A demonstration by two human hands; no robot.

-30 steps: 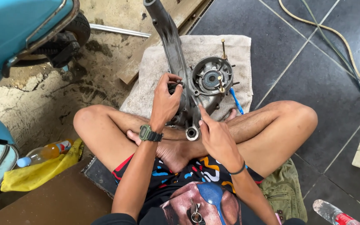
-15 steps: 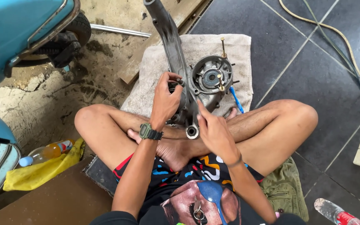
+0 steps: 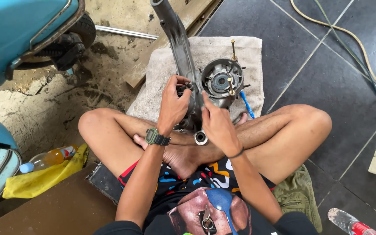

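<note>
Engine casing (image 3: 205,91) is being steadied on the towel (image 3: 162,78) by right hand (image 3: 216,126); left hand (image 3: 172,104) fingers (image 3: 180,79) are pinching a small part, best kept square.

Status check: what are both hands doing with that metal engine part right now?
Left hand pinching something small at the engine casing. Right hand braced against its near side. Casing on grey towel; blue toothbrush alongside, nothing blocking.

The space between the crossed legs (image 3: 279,130) is filled by the grey engine casing (image 3: 183,52) and its round hub (image 3: 221,80), both laid on the towel (image 3: 249,50). Approach from the front is narrowed by studs standing out of the hub and by a blue brush (image 3: 246,103) just beside it. Open dark tile (image 3: 327,87) is left on the right, crossed farther out by a cable (image 3: 353,39). The left is hemmed by a blue scooter (image 3: 18,30).
</note>
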